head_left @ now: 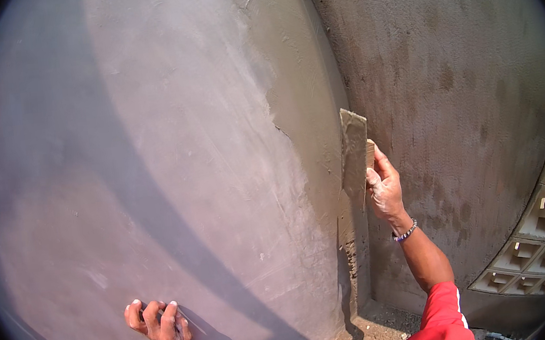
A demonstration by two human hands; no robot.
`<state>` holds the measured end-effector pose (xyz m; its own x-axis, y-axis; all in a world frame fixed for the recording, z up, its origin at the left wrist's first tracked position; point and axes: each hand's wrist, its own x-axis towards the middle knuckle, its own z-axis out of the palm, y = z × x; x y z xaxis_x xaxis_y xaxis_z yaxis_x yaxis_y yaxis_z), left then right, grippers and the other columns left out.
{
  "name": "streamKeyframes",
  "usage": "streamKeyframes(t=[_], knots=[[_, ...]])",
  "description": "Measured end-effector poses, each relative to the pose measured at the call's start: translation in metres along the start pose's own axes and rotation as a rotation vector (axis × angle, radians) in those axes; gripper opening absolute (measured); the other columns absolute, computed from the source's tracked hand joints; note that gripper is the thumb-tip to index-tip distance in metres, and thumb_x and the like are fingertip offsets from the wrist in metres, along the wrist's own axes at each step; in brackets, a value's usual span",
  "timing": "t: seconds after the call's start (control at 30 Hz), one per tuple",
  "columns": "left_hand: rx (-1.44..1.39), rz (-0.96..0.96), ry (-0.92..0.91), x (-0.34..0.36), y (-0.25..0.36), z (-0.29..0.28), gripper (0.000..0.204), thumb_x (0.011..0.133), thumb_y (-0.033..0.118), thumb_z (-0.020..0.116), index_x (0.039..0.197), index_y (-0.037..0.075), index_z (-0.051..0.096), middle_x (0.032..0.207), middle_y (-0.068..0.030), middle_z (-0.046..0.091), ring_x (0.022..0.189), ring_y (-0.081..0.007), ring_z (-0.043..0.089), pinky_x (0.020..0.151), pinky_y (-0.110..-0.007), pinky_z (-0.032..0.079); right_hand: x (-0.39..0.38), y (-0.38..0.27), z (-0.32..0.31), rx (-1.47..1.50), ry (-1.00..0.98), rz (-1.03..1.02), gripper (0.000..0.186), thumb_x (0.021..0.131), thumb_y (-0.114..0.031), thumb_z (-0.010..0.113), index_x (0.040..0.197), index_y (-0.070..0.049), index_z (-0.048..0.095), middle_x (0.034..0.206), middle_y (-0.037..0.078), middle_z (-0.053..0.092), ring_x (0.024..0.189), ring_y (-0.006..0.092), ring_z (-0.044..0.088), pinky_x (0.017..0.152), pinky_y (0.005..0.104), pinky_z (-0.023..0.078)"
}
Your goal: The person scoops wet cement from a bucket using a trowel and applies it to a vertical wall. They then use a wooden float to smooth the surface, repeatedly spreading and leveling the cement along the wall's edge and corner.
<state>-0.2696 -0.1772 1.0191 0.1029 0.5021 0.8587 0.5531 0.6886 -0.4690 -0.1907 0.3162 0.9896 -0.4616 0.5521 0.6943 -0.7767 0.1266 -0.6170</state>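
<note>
At three o'clock, grasping float point(354, 151) with right hand point(388, 191), press plaster point(305, 100) evenly; at seven, with left hand point(163, 326) curled, cannot tell contents.

A sunlit building site

The place looks raw and unpainted, under construction. Behind the left hand point(161, 326) spreads a broad, smooth grey plastered wall point(210, 143), crossed by hard-edged shadows point(178, 223). Just left of the right hand point(386, 191), which grips a flat rectangular mortar-smeared tool point(353, 151), runs a darker, damp-looking strip of grey-brown mortar point(297, 88). To that hand's right stands a rough, blotchy brown-grey wall point(436, 86); lower and farther right are square-celled grey concrete vent blocks point(540, 235). Below the hand lies gritty, stone-strewn ground point(384, 334).
</note>
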Motion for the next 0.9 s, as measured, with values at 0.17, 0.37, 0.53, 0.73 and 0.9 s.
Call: streamKeyframes(t=[0.17,0.37,0.53,0.73,0.9], knots=[[0.01,-0.017,0.001,-0.004,0.002,-0.001,0.023,0.065,0.011,0.057,0.086,0.006,0.065,0.09,-0.0113,0.055,0.119,-0.0364,0.039,0.097,-0.059,0.031,0.145,-0.098,0.027,-0.027,-0.064,-0.21,0.059,0.093,-0.019,0.063,0.145,-0.005,0.038,0.118,0.009,0.061,0.102,0.0136,0.062,0.083,0.0302,0.057],[0.015,-0.028,0.021,-0.007,0.001,0.003,0.024,0.068,0.017,0.054,0.087,0.007,0.064,0.089,-0.0109,0.054,0.117,-0.037,0.04,0.097,-0.06,0.03,0.288,-0.181,0.076,-0.326,0.034,-0.353,0.052,0.098,-0.02,0.057,0.145,-0.007,0.04,0.118,0.009,0.063,0.096,0.014,0.064,0.074,0.0301,0.056],[0.024,-0.024,0.01,-0.017,-0.003,0.006,0.026,0.069,0.022,0.053,0.088,0.008,0.064,0.088,-0.0107,0.054,0.117,-0.0373,0.04,0.099,-0.06,0.029,0.357,-0.211,0.098,-0.41,-0.015,-0.444,0.053,0.095,-0.017,0.06,0.144,-0.01,0.042,0.115,0.011,0.064,0.101,0.0165,0.063,0.084,0.0353,0.056],[0.033,-0.051,-0.004,-0.018,-0.002,0.002,0.027,0.074,0.024,0.052,0.093,0.009,0.063,0.091,-0.0103,0.054,0.12,-0.0373,0.039,0.1,-0.06,0.028,0.392,-0.229,0.114,-0.598,-0.165,-0.48,0.05,0.093,-0.014,0.062,0.14,-0.015,0.048,0.118,0.009,0.063,0.106,0.0189,0.062,0.089,0.0362,0.055],[0.052,-0.066,-0.053,-0.022,-0.001,0.002,0.026,0.08,0.027,0.051,0.097,0.011,0.063,0.095,-0.0098,0.054,0.123,-0.0373,0.038,0.103,-0.06,0.027,0.384,-0.227,0.107,-0.811,-0.25,-0.557,0.048,0.091,-0.013,0.063,0.138,-0.017,0.052,0.119,0.008,0.063,0.108,0.0201,0.061,0.092,0.0364,0.054]])
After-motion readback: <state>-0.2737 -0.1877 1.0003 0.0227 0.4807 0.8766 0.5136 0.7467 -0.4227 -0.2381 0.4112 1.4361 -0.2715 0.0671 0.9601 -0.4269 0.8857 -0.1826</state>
